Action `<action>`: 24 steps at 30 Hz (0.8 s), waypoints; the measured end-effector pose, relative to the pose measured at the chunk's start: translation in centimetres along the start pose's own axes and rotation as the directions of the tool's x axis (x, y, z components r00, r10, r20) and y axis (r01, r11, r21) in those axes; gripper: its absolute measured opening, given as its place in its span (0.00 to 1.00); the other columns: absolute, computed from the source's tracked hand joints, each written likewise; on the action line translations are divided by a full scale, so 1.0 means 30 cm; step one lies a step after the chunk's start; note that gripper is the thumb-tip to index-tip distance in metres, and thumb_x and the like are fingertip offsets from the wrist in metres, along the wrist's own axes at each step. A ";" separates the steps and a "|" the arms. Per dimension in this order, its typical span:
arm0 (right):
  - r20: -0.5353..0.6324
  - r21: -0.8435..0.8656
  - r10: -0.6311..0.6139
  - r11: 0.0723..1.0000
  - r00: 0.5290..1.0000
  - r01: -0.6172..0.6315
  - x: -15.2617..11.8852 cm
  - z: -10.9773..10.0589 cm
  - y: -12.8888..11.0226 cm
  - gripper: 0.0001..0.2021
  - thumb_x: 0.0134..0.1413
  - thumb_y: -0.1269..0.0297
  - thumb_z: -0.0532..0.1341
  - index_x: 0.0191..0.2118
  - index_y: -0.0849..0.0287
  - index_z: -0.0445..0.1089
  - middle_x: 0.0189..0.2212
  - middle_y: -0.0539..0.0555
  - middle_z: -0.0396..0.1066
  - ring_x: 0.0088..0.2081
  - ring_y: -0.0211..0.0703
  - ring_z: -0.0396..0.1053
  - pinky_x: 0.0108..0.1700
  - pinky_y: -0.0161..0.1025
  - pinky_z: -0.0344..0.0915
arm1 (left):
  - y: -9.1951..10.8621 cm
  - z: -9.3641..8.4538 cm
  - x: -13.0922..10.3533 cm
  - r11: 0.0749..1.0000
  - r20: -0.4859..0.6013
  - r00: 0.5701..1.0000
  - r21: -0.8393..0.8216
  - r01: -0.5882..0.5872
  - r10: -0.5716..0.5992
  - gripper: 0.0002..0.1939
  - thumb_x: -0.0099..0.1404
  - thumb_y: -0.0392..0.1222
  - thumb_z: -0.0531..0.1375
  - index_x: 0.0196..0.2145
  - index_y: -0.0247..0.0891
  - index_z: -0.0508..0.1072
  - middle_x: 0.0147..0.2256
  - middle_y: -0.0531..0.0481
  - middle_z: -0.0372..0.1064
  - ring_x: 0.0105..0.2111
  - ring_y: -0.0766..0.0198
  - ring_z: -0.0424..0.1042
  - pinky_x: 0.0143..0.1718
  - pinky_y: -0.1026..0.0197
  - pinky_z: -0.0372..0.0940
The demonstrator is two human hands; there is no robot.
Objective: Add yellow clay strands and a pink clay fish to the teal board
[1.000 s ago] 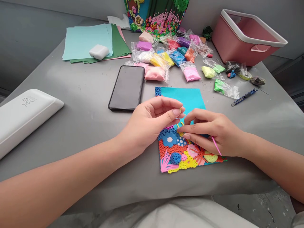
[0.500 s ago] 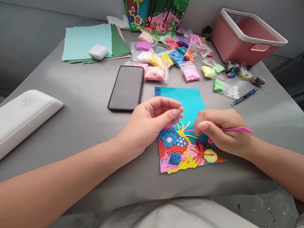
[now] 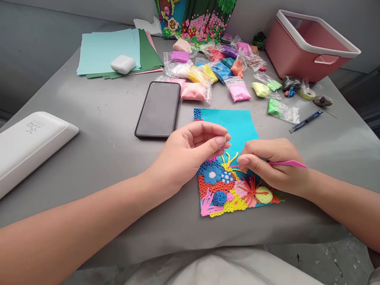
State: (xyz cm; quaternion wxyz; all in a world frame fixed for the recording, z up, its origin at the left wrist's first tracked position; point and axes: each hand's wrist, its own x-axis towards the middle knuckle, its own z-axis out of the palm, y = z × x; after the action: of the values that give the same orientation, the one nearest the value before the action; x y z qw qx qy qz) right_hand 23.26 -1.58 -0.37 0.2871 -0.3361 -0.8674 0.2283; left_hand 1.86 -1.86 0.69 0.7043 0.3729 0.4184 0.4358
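Observation:
A turquoise sheet [image 3: 228, 122] lies on the table, its lower part covered with colourful modelling clay shapes. My right hand [image 3: 267, 164] grips a pink clay modelling tool [image 3: 287, 163], whose thin tip reaches left to the yellow clay strands [image 3: 228, 162] on the sheet. Above the sheet's left side my left hand [image 3: 197, 146] is closed in a pinch. Between its thumb and fingertips shows a tiny bit of yellow clay [image 3: 225, 138], mostly hidden. A blue clay flower [image 3: 211, 174] and an orange-red spiky shape [image 3: 252, 190] sit lower on the sheet.
Behind the sheet lie several bags of coloured clay [image 3: 194, 91], with a phone [image 3: 158, 110] to their left. A pink basket [image 3: 308, 47] stands at the back right, and a utility knife [image 3: 305, 121] lies nearer. At left are a white device [image 3: 35, 146] and paper sheets [image 3: 107, 47].
My right hand has moved slightly left with the pink tool, bringing its tip onto the yellow strands. The left hand stays nearly still in its pinch.

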 end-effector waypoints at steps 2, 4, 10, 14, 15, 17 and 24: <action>0.007 -0.020 -0.001 1.000 1.000 0.001 0.000 0.000 -0.002 0.21 0.71 0.58 0.55 0.25 0.58 0.67 0.18 0.47 0.67 0.20 0.31 0.60 0.25 0.34 0.53 | 0.000 0.000 0.000 1.000 0.000 1.000 -0.007 0.000 0.000 0.12 0.54 0.41 0.75 0.33 0.37 0.78 0.35 0.54 0.80 0.39 0.65 0.80 0.47 0.62 0.74; 0.027 -0.038 0.001 0.999 1.000 0.000 0.001 -0.002 -0.003 0.22 0.72 0.57 0.54 0.25 0.58 0.67 0.18 0.47 0.67 0.20 0.31 0.60 0.25 0.35 0.54 | 0.000 -0.001 0.000 1.000 0.000 1.000 -0.011 -0.001 0.001 0.10 0.57 0.39 0.74 0.33 0.37 0.78 0.35 0.54 0.80 0.38 0.66 0.80 0.45 0.63 0.74; 0.058 -0.035 0.003 0.999 0.998 -0.001 0.001 0.001 0.000 0.22 0.72 0.56 0.54 0.24 0.57 0.66 0.18 0.47 0.67 0.21 0.32 0.59 0.25 0.35 0.54 | -0.003 -0.002 0.002 1.000 0.006 1.000 -0.021 0.000 0.000 0.06 0.61 0.36 0.71 0.34 0.37 0.78 0.35 0.55 0.80 0.37 0.69 0.80 0.41 0.67 0.74; 0.056 0.049 0.055 0.997 0.997 -0.057 0.003 -0.002 -0.006 0.23 0.71 0.54 0.54 0.24 0.57 0.67 0.18 0.47 0.67 0.20 0.32 0.60 0.25 0.36 0.54 | -0.004 -0.004 0.002 1.000 0.014 1.000 -0.016 0.006 -0.006 0.06 0.61 0.37 0.71 0.34 0.37 0.78 0.35 0.56 0.80 0.37 0.69 0.80 0.41 0.68 0.74; 0.061 0.106 0.092 0.989 0.994 -0.099 0.004 -0.005 -0.007 0.24 0.71 0.53 0.53 0.24 0.58 0.68 0.19 0.48 0.68 0.21 0.33 0.62 0.25 0.36 0.56 | -0.005 -0.004 0.003 1.000 0.015 1.000 -0.012 0.009 -0.009 0.06 0.61 0.37 0.71 0.34 0.37 0.78 0.35 0.56 0.80 0.37 0.70 0.80 0.41 0.68 0.74; 0.062 0.259 0.188 0.945 0.980 -0.198 0.007 -0.014 -0.004 0.25 0.71 0.49 0.53 0.26 0.57 0.70 0.22 0.50 0.71 0.24 0.35 0.66 0.27 0.36 0.61 | -0.005 -0.004 0.004 1.000 0.013 1.000 -0.005 0.012 -0.012 0.06 0.61 0.38 0.71 0.34 0.38 0.78 0.35 0.56 0.80 0.37 0.70 0.80 0.40 0.69 0.73; -0.229 0.421 0.276 0.893 0.934 -0.160 0.013 -0.024 0.038 0.21 0.72 0.51 0.52 0.32 0.55 0.75 0.29 0.51 0.73 0.34 0.39 0.71 0.40 0.39 0.67 | -0.004 -0.009 0.004 1.000 0.009 1.000 0.008 0.014 -0.014 0.10 0.58 0.39 0.74 0.36 0.39 0.78 0.35 0.57 0.80 0.36 0.72 0.79 0.38 0.71 0.72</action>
State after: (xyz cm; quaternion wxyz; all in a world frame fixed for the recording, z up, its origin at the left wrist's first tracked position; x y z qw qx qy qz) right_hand 24.02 -0.38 -0.37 0.4420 -0.3964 -0.7097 0.3794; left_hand 1.69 -1.76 0.45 0.7076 0.3749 0.4196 0.4274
